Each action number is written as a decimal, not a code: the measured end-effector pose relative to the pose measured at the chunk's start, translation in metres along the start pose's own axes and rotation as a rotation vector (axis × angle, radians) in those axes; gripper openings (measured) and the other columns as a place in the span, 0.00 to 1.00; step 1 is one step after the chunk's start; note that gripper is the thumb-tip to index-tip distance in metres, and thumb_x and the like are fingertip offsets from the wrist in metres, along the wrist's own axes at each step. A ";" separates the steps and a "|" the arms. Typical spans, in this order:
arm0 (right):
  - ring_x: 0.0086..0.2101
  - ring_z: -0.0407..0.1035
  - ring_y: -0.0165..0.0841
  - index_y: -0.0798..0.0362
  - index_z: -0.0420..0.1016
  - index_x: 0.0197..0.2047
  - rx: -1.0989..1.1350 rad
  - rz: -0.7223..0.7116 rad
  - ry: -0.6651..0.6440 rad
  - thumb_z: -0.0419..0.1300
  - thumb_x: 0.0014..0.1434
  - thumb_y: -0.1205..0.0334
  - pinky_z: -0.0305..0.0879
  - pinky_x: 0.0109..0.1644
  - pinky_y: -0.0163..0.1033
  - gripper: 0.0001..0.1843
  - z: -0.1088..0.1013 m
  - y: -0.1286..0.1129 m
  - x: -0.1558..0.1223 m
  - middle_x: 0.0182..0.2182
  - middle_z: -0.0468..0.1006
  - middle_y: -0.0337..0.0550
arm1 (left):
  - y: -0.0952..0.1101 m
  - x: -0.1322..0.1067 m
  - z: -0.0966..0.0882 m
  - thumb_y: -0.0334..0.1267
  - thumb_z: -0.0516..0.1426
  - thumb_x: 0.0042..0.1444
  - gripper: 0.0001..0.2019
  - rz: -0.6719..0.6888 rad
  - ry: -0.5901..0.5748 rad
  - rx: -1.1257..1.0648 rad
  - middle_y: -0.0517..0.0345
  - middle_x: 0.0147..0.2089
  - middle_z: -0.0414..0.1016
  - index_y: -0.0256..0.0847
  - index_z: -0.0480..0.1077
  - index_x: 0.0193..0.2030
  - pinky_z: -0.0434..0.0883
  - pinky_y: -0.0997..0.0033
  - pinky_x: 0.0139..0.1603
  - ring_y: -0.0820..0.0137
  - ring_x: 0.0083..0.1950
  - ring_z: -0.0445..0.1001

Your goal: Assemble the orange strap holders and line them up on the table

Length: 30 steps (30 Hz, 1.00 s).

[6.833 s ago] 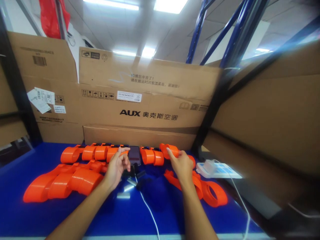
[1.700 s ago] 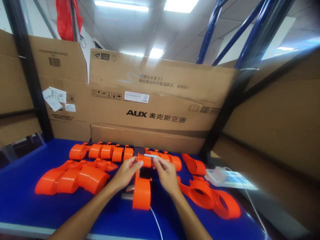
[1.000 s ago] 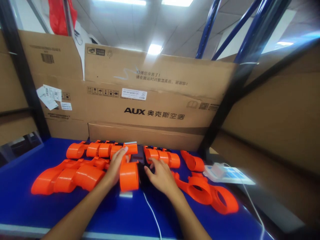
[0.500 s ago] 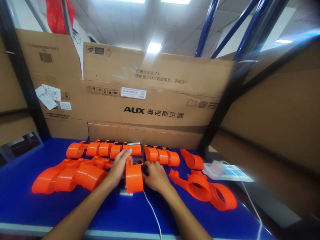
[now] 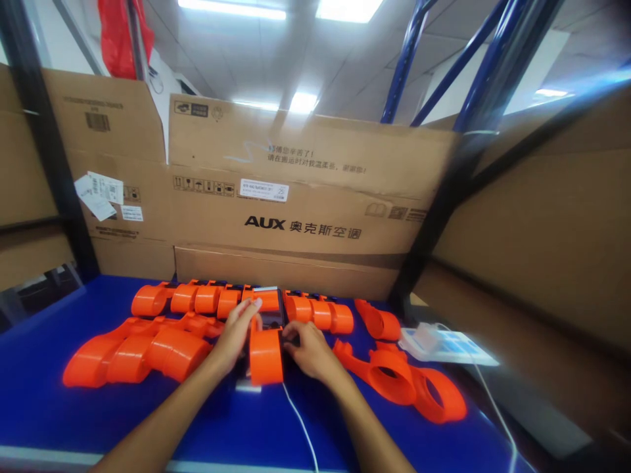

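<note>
Orange piece [image 5: 266,357], smooth and curved.

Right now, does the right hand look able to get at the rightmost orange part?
Probably yes, by going around: another orange part lies between the right hand and the rightmost orange part, but nothing seems to cover its near side.

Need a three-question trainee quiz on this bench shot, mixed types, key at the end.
1. True or false: the left hand holds an orange part.
2. Which large letters are printed on the cardboard behind the table? A) LUX B) AUX C) MAX
3. Fill in: a white ____ runs over the blue table top toward its near edge.

Key: 1. True. 2. B. 3. Cable.
</note>
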State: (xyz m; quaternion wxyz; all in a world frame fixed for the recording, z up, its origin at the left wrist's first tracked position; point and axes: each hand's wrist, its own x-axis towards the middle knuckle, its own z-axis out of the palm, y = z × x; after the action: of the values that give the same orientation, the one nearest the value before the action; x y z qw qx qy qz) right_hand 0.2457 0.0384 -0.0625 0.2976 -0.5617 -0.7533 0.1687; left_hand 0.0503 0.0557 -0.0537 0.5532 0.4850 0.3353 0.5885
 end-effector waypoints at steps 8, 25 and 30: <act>0.38 0.74 0.34 0.45 0.57 0.55 0.772 -0.128 0.399 0.61 0.62 0.50 0.71 0.43 0.39 0.23 -0.014 -0.008 0.009 0.40 0.77 0.41 | 0.008 -0.008 0.004 0.58 0.58 0.57 0.22 0.002 -0.090 0.100 0.63 0.22 0.67 0.40 0.67 0.27 0.60 0.75 0.27 0.74 0.22 0.62; 0.51 0.70 0.40 0.47 0.73 0.52 0.167 -0.471 0.539 0.57 0.66 0.66 0.68 0.56 0.49 0.12 -0.016 -0.033 -0.010 0.49 0.74 0.48 | 0.005 -0.010 0.008 0.54 0.59 0.58 0.18 0.029 -0.308 0.216 0.64 0.23 0.68 0.39 0.70 0.39 0.61 0.74 0.27 0.73 0.25 0.65; 0.40 0.71 0.37 0.47 0.76 0.49 0.171 -0.433 0.569 0.60 0.64 0.64 0.71 0.46 0.45 0.10 -0.014 -0.033 -0.009 0.42 0.73 0.46 | 0.010 -0.013 0.010 0.54 0.58 0.59 0.18 0.019 -0.319 0.213 0.64 0.23 0.68 0.39 0.68 0.38 0.60 0.74 0.26 0.75 0.22 0.62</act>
State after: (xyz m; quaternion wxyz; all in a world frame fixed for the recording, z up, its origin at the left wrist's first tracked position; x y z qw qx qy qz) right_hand 0.2319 0.0183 -0.0342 0.5700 -0.3868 -0.7249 0.0013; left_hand 0.0556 0.0397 -0.0437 0.5394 0.6310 0.2992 0.4706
